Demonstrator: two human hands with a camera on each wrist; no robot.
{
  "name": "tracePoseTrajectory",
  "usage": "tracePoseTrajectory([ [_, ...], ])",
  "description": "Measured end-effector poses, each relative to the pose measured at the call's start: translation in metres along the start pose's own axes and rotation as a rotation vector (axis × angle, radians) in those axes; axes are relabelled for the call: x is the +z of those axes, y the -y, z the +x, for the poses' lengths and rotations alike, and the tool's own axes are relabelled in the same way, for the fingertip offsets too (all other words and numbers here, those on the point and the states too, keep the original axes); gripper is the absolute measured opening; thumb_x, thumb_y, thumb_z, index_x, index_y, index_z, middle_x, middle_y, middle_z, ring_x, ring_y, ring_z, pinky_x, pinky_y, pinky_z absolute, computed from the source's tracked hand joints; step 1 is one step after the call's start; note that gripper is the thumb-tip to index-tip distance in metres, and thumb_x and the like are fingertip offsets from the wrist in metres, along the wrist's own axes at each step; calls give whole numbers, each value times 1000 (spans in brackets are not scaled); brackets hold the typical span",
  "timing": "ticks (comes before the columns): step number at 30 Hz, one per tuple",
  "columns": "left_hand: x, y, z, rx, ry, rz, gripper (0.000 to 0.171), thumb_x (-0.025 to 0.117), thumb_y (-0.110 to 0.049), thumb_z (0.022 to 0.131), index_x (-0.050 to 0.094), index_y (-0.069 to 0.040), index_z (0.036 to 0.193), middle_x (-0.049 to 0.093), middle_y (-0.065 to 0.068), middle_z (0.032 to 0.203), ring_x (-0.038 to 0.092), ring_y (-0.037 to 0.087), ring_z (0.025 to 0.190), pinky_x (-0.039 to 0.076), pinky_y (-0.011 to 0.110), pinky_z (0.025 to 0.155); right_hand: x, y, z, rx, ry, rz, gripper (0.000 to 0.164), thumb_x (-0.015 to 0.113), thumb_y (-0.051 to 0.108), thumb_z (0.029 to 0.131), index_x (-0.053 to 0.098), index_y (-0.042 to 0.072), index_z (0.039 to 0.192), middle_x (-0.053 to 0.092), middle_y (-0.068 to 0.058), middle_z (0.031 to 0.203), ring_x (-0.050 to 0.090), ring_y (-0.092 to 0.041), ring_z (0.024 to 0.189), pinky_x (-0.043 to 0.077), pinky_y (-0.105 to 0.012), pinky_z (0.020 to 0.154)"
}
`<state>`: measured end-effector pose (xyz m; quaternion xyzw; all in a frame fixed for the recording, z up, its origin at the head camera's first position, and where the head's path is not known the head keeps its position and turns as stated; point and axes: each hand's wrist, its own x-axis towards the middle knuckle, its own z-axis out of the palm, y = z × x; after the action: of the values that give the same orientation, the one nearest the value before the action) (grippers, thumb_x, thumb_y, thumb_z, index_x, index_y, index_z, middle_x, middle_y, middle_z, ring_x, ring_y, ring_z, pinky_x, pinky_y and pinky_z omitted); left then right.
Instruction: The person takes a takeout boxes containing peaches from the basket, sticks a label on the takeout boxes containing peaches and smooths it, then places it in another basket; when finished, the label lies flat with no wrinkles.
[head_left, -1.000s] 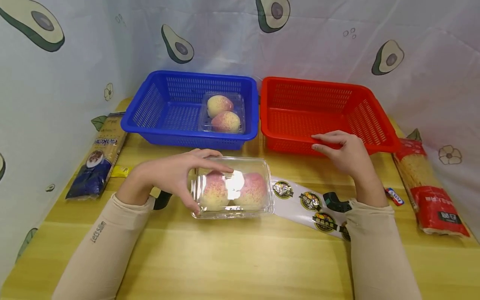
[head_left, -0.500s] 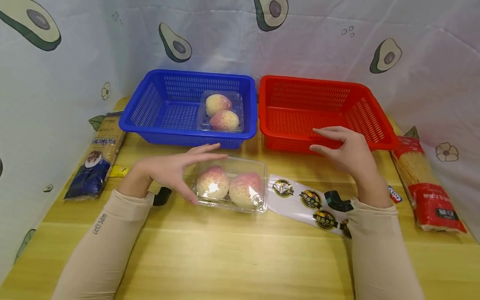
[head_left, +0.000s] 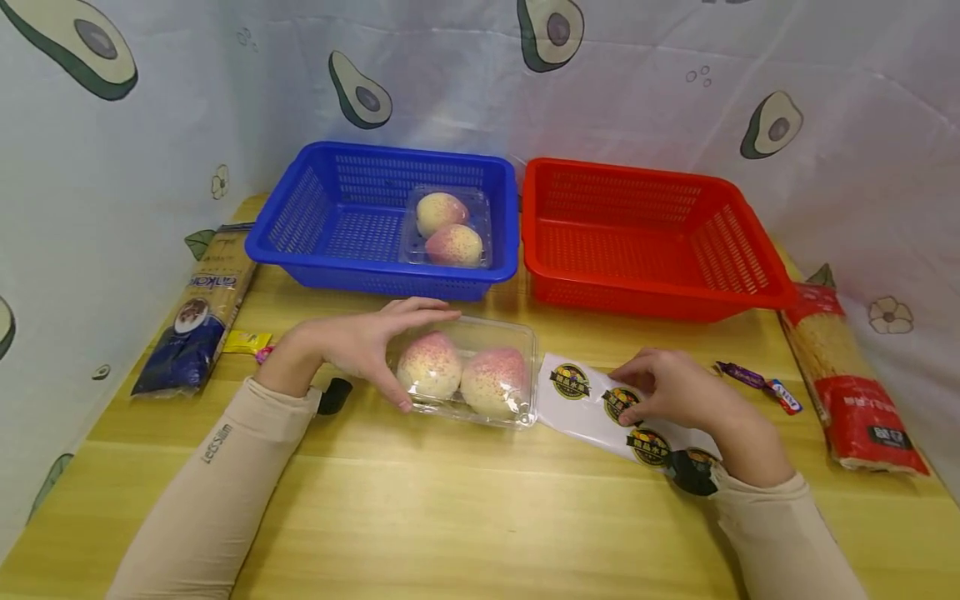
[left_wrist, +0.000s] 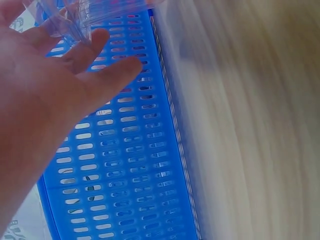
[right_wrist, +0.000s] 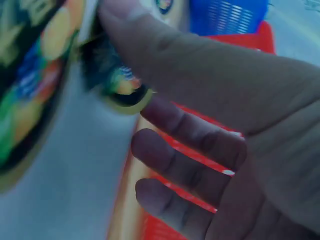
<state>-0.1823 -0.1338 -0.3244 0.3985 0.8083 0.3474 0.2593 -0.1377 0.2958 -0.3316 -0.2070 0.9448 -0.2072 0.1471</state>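
Note:
A clear clamshell box [head_left: 497, 329] with two pink-and-yellow peaches [head_left: 495, 382] lies on the table. My left hand [head_left: 360, 343] spans its left end, thumb near the front edge and fingers along the back edge. In the left wrist view the thumb [left_wrist: 115, 75] stretches out beside clear plastic. My right hand [head_left: 678, 392] is over a white sheet of round black-and-gold stickers [head_left: 585, 425], thumb and fingers apart with a sticker showing between them. In the right wrist view the fingers [right_wrist: 175, 165] are slightly bent; stickers there are blurred, so contact is hard to judge.
A blue basket [head_left: 330, 265] holds another peach box [head_left: 411, 237] at the back. A red basket [head_left: 600, 292] stands beside it. Pasta packs [head_left: 191, 312] and noodle packs [head_left: 862, 392] lie at the sides, with small wrapped candies [head_left: 750, 379] near the right one.
The clamshell box came down flat onto the table, and my left hand loosened around it. My right hand moved from in front of the red basket down to the sticker sheet.

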Motion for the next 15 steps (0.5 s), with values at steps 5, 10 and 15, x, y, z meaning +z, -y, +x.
tracePoseTrajectory([
  [5,1,3,1,7,2,-16,119,97,-26,66,26,-22,161,8,8,165,10,26,148,20,63,114,5,-2,-3,31,-3,3,54,94,31,68,76,1,109,63,3,86,52,-16,75,45,-33,65],
  [10,1,3,2,37,6,-16,117,95,-26,68,25,-19,161,10,10,164,12,27,147,21,63,113,5,-1,-6,62,3,-10,51,94,31,68,76,1,106,69,3,86,60,-15,76,52,-38,69],
  [15,0,2,2,43,4,-22,116,95,-27,69,26,-18,161,11,11,164,12,29,147,20,64,113,6,3,-8,72,-46,-67,39,94,28,69,77,7,98,67,7,78,60,-11,71,52,-37,66],
])
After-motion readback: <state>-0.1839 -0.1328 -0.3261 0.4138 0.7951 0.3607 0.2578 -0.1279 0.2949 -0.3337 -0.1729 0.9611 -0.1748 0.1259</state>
